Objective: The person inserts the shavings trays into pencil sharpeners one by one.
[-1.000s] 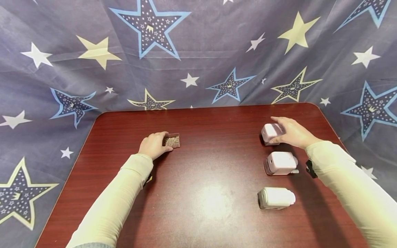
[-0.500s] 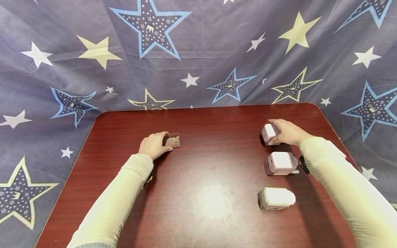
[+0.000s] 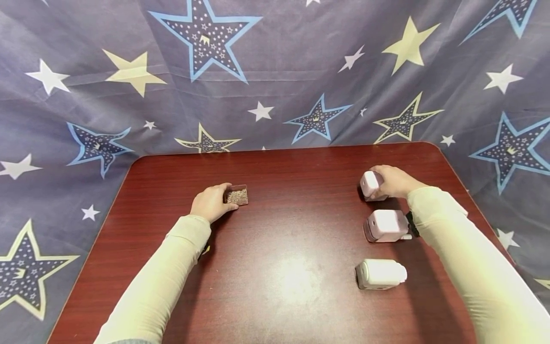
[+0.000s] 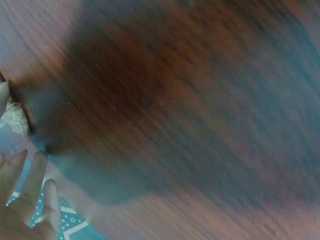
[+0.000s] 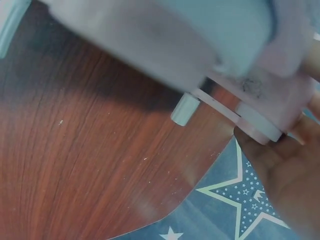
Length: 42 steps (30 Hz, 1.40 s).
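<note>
In the head view my left hand point(image 3: 210, 203) holds a small clear box point(image 3: 237, 196) between thumb and fingers at the left of the table. Brown, grainy bits like shavings fill it; only its edge shows in the left wrist view. At the back right, my right hand point(image 3: 395, 180) grips a pink boxy hand-crank pencil sharpener point(image 3: 369, 185), its rear covered by the hand. The right wrist view shows its crank arm with a white knob point(image 5: 185, 109). Just nearer me stands a second pink sharpener point(image 3: 388, 224), with a small hole in its front face.
A cream-white sharpener-like body point(image 3: 382, 274) stands nearest me in the row on the right. The reddish-brown table point(image 3: 292, 224) meets a star-printed cloth point(image 3: 275, 67) behind its far edge.
My right hand has moved left onto the farthest pink sharpener and its fingers have closed round it. The right forearm has swung left. The left hand keeps its place on the clear box.
</note>
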{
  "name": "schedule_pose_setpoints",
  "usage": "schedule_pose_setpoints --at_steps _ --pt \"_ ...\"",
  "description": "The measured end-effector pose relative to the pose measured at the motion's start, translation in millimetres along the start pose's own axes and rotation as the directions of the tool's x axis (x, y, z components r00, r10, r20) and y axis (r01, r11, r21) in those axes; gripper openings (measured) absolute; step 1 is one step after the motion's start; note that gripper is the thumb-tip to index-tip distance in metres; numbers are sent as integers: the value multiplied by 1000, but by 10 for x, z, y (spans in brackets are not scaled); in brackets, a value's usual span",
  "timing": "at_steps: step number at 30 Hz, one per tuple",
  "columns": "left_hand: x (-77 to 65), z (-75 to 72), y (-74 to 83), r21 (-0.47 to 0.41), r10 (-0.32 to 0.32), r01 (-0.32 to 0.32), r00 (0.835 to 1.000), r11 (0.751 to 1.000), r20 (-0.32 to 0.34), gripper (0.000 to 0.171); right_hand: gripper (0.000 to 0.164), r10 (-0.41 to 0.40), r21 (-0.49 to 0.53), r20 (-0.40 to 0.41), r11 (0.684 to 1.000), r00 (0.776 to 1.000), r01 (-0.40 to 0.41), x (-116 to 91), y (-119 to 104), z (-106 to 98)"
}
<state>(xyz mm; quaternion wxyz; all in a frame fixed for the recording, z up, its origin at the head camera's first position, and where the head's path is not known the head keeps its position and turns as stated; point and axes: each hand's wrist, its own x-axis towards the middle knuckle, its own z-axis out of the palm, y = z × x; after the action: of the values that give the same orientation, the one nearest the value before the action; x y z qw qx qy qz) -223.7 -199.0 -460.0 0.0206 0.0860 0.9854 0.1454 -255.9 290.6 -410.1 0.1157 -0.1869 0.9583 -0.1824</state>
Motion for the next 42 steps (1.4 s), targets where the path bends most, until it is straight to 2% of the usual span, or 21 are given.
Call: schedule_pose_setpoints --at_steps 18,31,42 --pt "-13 37 -46 -53 -5 3 999 999 -32 66 76 15 133 30 991 999 -19 15 -27 37" --pt "20 35 30 -70 9 -10 1000 998 -12 68 73 14 115 37 993 999 -18 -16 3 8" --pt "37 96 120 -53 34 -36 999 998 -33 68 72 12 136 18 991 1000 -14 -20 -10 24"
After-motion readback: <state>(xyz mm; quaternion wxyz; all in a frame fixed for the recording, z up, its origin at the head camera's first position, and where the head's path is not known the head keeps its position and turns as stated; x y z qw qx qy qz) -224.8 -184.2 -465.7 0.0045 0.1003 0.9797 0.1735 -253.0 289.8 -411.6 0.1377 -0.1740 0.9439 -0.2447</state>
